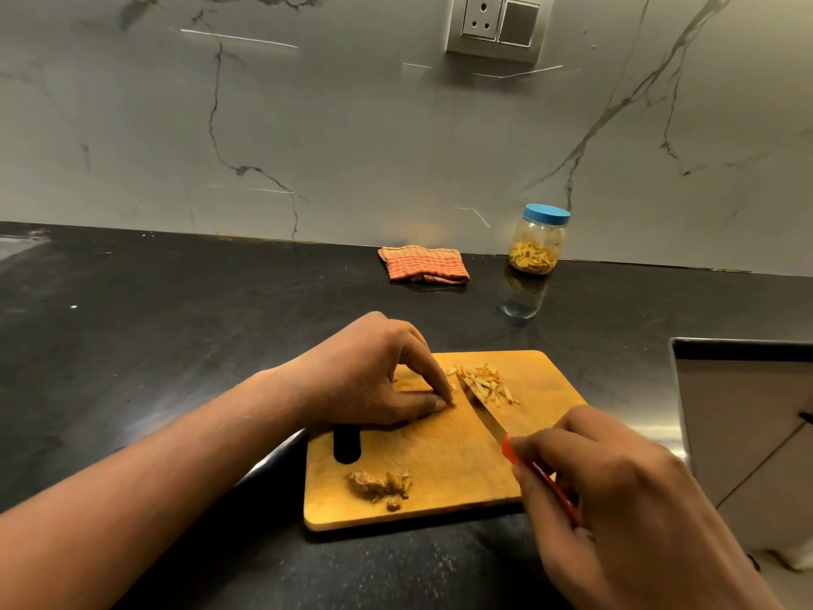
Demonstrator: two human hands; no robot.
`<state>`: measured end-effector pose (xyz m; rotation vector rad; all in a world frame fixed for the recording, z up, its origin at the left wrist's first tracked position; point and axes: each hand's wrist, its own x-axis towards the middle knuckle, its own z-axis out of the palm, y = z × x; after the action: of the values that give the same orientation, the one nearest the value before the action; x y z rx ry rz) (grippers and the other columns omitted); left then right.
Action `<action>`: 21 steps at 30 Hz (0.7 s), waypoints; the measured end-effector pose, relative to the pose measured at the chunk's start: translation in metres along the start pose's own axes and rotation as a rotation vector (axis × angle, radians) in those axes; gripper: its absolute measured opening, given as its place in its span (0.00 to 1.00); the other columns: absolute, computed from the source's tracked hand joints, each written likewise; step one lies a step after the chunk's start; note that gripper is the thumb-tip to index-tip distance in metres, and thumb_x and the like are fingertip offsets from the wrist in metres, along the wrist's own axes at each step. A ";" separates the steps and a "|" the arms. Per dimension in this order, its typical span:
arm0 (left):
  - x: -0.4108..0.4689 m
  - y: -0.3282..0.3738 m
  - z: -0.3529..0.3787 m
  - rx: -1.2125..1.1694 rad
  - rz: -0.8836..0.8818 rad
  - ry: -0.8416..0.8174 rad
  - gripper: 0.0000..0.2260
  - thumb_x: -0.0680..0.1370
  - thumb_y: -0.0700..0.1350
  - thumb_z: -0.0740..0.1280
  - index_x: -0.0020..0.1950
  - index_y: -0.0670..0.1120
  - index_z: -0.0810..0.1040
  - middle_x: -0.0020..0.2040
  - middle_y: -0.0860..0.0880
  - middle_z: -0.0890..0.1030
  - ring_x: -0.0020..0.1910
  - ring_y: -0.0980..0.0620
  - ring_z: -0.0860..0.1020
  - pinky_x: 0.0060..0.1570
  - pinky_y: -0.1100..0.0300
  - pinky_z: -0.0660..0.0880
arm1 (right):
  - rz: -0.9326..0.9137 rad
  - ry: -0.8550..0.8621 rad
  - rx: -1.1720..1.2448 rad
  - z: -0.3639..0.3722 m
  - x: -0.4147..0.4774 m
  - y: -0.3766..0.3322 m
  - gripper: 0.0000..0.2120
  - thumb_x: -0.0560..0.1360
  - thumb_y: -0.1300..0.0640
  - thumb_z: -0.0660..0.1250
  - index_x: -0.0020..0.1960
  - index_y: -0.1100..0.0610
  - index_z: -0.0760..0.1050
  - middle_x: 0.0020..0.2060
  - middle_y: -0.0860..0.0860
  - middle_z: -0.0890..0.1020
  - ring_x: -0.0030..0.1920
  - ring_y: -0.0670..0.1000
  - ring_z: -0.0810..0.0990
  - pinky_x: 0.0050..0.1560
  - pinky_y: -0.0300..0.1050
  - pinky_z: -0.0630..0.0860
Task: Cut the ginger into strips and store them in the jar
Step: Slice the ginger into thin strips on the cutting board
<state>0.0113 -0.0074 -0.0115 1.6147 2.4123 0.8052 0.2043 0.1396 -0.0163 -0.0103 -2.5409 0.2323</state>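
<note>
A wooden cutting board lies on the black counter. My left hand pinches a small ginger piece against the board with curled fingertips. My right hand grips the red handle of a knife, whose blade tip rests just right of my left fingertips. A pile of cut ginger strips lies beyond the blade. Ginger peel scraps sit near the board's front edge. A clear jar with a blue lid on, partly filled with ginger strips, stands by the wall.
A folded orange checked cloth lies at the back of the counter, left of the jar. The counter ends at the right, where a cabinet front drops away. A wall socket sits high on the marble backsplash.
</note>
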 end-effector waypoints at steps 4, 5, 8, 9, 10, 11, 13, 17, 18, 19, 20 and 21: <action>-0.001 0.000 -0.001 0.021 0.026 0.003 0.08 0.75 0.50 0.73 0.53 0.59 0.85 0.53 0.61 0.82 0.57 0.60 0.77 0.56 0.57 0.78 | 0.009 -0.022 0.011 0.001 0.001 -0.005 0.07 0.62 0.53 0.69 0.39 0.51 0.83 0.32 0.47 0.77 0.26 0.46 0.76 0.26 0.35 0.74; -0.001 0.000 -0.001 0.030 0.033 0.000 0.08 0.76 0.50 0.72 0.53 0.59 0.85 0.53 0.61 0.82 0.58 0.61 0.77 0.57 0.57 0.78 | 0.009 -0.027 0.012 0.002 0.001 -0.005 0.07 0.62 0.53 0.69 0.39 0.51 0.83 0.32 0.46 0.77 0.26 0.47 0.75 0.26 0.34 0.73; 0.000 0.000 -0.001 0.075 0.064 0.002 0.08 0.76 0.50 0.72 0.54 0.59 0.85 0.53 0.64 0.83 0.59 0.63 0.75 0.59 0.59 0.76 | -0.002 -0.032 0.002 0.001 0.002 -0.005 0.06 0.62 0.54 0.70 0.38 0.51 0.83 0.31 0.46 0.76 0.25 0.46 0.74 0.28 0.29 0.68; 0.000 0.000 0.000 0.082 0.067 0.001 0.08 0.76 0.50 0.72 0.54 0.58 0.85 0.53 0.64 0.83 0.59 0.63 0.75 0.59 0.59 0.75 | -0.003 -0.033 0.000 0.002 0.003 -0.005 0.05 0.62 0.54 0.71 0.38 0.51 0.83 0.30 0.46 0.76 0.25 0.45 0.74 0.28 0.28 0.67; 0.000 0.000 -0.001 0.087 0.067 -0.002 0.07 0.76 0.50 0.72 0.54 0.58 0.85 0.53 0.64 0.82 0.59 0.63 0.75 0.59 0.59 0.75 | -0.007 -0.036 -0.001 0.002 0.003 -0.005 0.05 0.62 0.54 0.71 0.38 0.51 0.83 0.30 0.46 0.76 0.25 0.45 0.74 0.29 0.27 0.67; 0.001 0.000 -0.001 0.093 0.068 -0.005 0.07 0.76 0.51 0.72 0.54 0.58 0.85 0.53 0.64 0.82 0.59 0.63 0.75 0.59 0.58 0.75 | -0.012 -0.037 -0.003 0.002 0.003 -0.005 0.05 0.61 0.54 0.72 0.37 0.51 0.83 0.30 0.46 0.76 0.25 0.45 0.74 0.28 0.27 0.66; 0.001 0.000 -0.001 0.105 0.071 -0.010 0.07 0.76 0.51 0.72 0.54 0.58 0.85 0.53 0.63 0.82 0.58 0.62 0.76 0.60 0.57 0.75 | -0.010 -0.039 -0.010 0.003 0.003 -0.006 0.06 0.61 0.54 0.71 0.37 0.51 0.82 0.30 0.46 0.76 0.24 0.45 0.74 0.28 0.27 0.66; 0.001 0.001 -0.001 0.116 0.071 -0.012 0.08 0.76 0.51 0.71 0.54 0.58 0.85 0.53 0.63 0.82 0.59 0.63 0.75 0.61 0.56 0.74 | -0.014 -0.046 -0.024 0.004 0.003 -0.007 0.05 0.60 0.55 0.73 0.37 0.51 0.82 0.29 0.46 0.76 0.24 0.44 0.74 0.28 0.27 0.65; 0.001 0.001 -0.002 0.118 0.070 -0.012 0.08 0.76 0.51 0.71 0.54 0.58 0.85 0.53 0.63 0.82 0.59 0.63 0.75 0.61 0.56 0.74 | -0.016 -0.056 -0.032 0.004 0.003 -0.006 0.06 0.60 0.56 0.76 0.37 0.51 0.82 0.29 0.46 0.76 0.25 0.44 0.74 0.28 0.27 0.65; 0.001 0.000 -0.002 0.117 0.068 -0.014 0.08 0.76 0.51 0.72 0.54 0.58 0.85 0.53 0.63 0.82 0.59 0.63 0.75 0.61 0.56 0.74 | -0.015 -0.068 -0.043 0.005 0.004 -0.006 0.09 0.58 0.58 0.79 0.37 0.52 0.82 0.29 0.47 0.76 0.24 0.45 0.74 0.28 0.26 0.64; 0.001 0.000 -0.002 0.114 0.066 -0.015 0.08 0.76 0.51 0.72 0.54 0.58 0.85 0.54 0.63 0.82 0.59 0.63 0.75 0.61 0.57 0.74 | -0.011 -0.076 -0.057 0.005 0.004 -0.006 0.11 0.57 0.59 0.81 0.36 0.52 0.82 0.29 0.47 0.76 0.24 0.45 0.73 0.28 0.25 0.63; 0.002 -0.001 -0.002 0.111 0.064 -0.017 0.08 0.76 0.51 0.72 0.54 0.58 0.85 0.54 0.63 0.82 0.59 0.63 0.75 0.60 0.57 0.74 | -0.006 -0.079 -0.072 0.005 0.005 -0.007 0.12 0.55 0.59 0.82 0.35 0.52 0.82 0.29 0.47 0.76 0.23 0.46 0.73 0.28 0.24 0.61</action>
<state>0.0096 -0.0068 -0.0101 1.7390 2.4451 0.6758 0.1976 0.1325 -0.0167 -0.0211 -2.6264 0.1416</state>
